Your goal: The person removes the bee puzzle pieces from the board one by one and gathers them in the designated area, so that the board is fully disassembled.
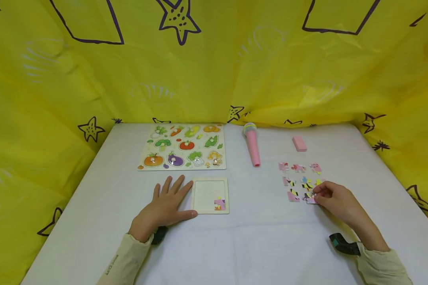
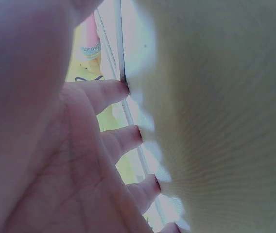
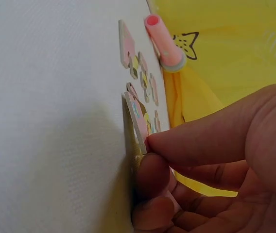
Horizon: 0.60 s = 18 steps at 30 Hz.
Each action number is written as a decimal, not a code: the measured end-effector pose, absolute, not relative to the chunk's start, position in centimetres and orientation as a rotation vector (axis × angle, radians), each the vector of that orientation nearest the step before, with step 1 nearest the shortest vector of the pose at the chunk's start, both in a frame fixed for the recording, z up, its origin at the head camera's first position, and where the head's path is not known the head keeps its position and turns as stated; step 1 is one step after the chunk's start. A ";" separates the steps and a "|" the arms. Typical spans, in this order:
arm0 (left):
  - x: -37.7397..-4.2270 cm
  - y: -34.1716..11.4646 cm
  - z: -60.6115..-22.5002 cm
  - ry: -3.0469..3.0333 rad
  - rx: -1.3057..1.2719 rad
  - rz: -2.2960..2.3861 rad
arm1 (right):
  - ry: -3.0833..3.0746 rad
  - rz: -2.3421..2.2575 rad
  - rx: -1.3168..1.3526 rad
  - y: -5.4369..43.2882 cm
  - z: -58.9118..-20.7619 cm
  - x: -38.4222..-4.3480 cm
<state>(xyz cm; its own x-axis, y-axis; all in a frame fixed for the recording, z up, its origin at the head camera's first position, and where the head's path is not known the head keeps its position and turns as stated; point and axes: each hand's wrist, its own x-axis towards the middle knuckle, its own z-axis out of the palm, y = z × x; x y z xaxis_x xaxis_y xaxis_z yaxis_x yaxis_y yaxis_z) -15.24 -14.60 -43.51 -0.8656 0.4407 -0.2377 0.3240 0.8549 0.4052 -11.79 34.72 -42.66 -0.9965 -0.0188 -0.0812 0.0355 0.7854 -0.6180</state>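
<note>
My left hand point(image 1: 164, 208) lies spread on the white table, its thumb and index fingertip at the left edge of a small square puzzle tray point(image 1: 207, 194). One pink and yellow puzzle piece point(image 1: 219, 204) sits in the tray's lower right corner. In the left wrist view the fingers point(image 2: 116, 94) are straight against the cloth. Off to the right, my right hand point(image 1: 337, 200) pinches a pink puzzle piece point(image 3: 137, 121) between thumb and fingertips, one edge tipped up from the table. More loose pieces point(image 1: 299, 168) lie in rows beside that hand.
A vegetable peg puzzle board point(image 1: 182, 146) lies at the back left. To its right are a pink toy microphone point(image 1: 252, 146) and a pink block point(image 1: 299, 143). Yellow patterned cloth point(image 1: 214, 71) hangs behind the table and along its sides.
</note>
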 end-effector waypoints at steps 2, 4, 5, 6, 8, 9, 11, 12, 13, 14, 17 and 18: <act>-15.2 -14.6 -43.6 2.712 0.580 0.516 | 2.910 -0.969 0.002 34.7 -42.7 -11.7; -15.2 -14.6 -43.6 2.715 0.584 0.524 | 2.927 -0.938 -0.008 34.7 -42.8 -11.7; -15.2 -14.6 -43.6 2.716 0.586 0.529 | 2.932 -0.926 -0.013 34.7 -42.8 -11.8; -15.2 -14.7 -43.6 2.717 0.589 0.532 | 2.936 -0.919 -0.019 34.6 -42.8 -11.8; -15.2 -14.7 -43.6 2.717 0.589 0.534 | 2.944 -0.905 -0.026 34.6 -42.9 -11.9; -15.2 -14.7 -43.5 2.716 0.589 0.536 | 2.951 -0.899 -0.033 34.6 -42.9 -12.0; -15.2 -14.6 -43.5 2.716 0.589 0.536 | 2.968 -0.887 -0.051 34.5 -42.9 -12.1; -15.2 -14.7 -43.5 2.717 0.589 0.536 | 2.975 -0.883 -0.061 34.5 -42.9 -12.2; -15.1 -14.7 -43.4 2.716 0.589 0.536 | 2.982 -0.875 -0.068 34.5 -42.9 -12.2; -15.1 -14.7 -43.4 2.716 0.590 0.537 | 2.990 -0.865 -0.075 34.5 -42.9 -12.2; -15.1 -14.7 -43.4 2.711 0.592 0.539 | 2.994 -0.857 -0.083 34.4 -42.7 -12.2; -15.1 -14.7 -43.4 2.709 0.593 0.539 | 2.998 -0.854 -0.085 34.4 -42.6 -12.2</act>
<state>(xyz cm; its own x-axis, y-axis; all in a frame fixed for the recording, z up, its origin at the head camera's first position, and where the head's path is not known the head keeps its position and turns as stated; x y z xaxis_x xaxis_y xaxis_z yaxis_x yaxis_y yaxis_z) -15.11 -14.67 -43.43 -0.8646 0.4516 -0.2201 0.3329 0.8432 0.4221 -12.23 34.37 -42.64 -0.9982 -0.0587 -0.0079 -0.0457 0.8486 -0.5271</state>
